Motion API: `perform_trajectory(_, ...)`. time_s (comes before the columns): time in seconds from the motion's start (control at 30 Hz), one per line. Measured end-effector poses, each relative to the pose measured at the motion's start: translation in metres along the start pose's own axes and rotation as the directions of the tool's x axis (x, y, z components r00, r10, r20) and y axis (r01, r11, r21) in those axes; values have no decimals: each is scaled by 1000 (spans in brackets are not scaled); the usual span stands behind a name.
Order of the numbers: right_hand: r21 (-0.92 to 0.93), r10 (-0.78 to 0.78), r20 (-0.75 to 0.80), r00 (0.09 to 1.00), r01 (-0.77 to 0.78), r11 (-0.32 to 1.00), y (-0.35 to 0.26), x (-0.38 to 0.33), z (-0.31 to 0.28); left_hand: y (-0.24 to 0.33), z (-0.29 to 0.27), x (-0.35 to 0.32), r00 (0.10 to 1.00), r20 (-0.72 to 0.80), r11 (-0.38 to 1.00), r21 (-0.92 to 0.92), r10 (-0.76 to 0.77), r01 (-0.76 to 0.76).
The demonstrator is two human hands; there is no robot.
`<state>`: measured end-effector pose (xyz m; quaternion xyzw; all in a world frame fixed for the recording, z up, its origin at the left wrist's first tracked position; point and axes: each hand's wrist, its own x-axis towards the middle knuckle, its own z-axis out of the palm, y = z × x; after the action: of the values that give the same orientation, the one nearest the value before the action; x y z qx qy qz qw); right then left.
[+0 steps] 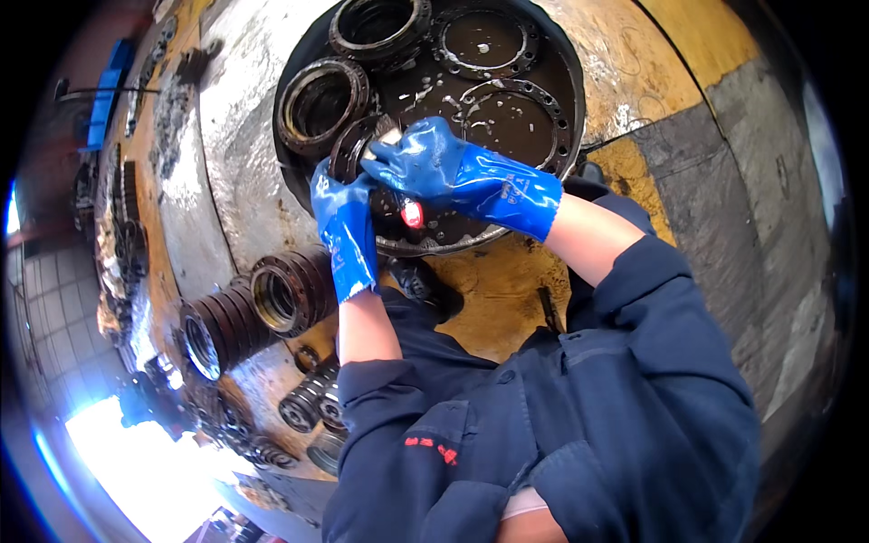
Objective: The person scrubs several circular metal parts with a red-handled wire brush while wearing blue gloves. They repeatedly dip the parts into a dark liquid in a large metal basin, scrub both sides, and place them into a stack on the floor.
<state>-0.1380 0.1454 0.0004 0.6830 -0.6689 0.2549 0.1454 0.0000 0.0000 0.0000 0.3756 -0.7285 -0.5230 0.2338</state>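
Both my hands wear long blue rubber gloves and meet over a round black tub (579,100) of dark, oily liquid. My left hand (340,197) is closed on the near edge of a dark metal ring (344,154), held tilted at the tub's near left side. In my right hand (421,161) is a paintbrush (389,134), its dark bristles against or just beside the ring. A shiny red piece (412,214) shows below the right glove; I cannot tell whether it belongs to the brush. My fingers hide part of the ring.
Inside the tub lie two thick flanged rings (324,104) (380,32) and two flatter rings with bolt holes (484,45) (559,127). Stacked ribbed metal rings (226,330) lie on the floor at left, with smaller ring-shaped parts (303,403) nearer me. My dark shoe (425,288) is beside the tub.
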Motion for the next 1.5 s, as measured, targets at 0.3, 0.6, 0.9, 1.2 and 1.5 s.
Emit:
perform_trajectory(0.3, -19, 578, 526, 624, -671, 741, 6, 13, 13, 43, 3, -11, 1000, -1, 952, 307, -10, 10)
perform_trajectory(0.6, 448, 492, 742, 455, -883, 142, -15, -3, -22, 39, -12, -13, 1000, 19, 954, 298, -23, 16)
perform_trajectory(0.9, 546, 469, 836, 284, -518, -659, 4, -4, 6, 36, -19, -17, 1000, -10, 966, 257, 3, -1)
perform_trajectory(1.2, -45, 409, 626, 663, -493, 869, -10, 0, 10, 31, -25, -15, 997, 66, 987, 155, -47, 36)
perform_trajectory(1.5, -220, -230, 277, 933, 294, 930, -10, 17, -20, 24, -27, -13, 999, -35, 985, 175, -7, 13)
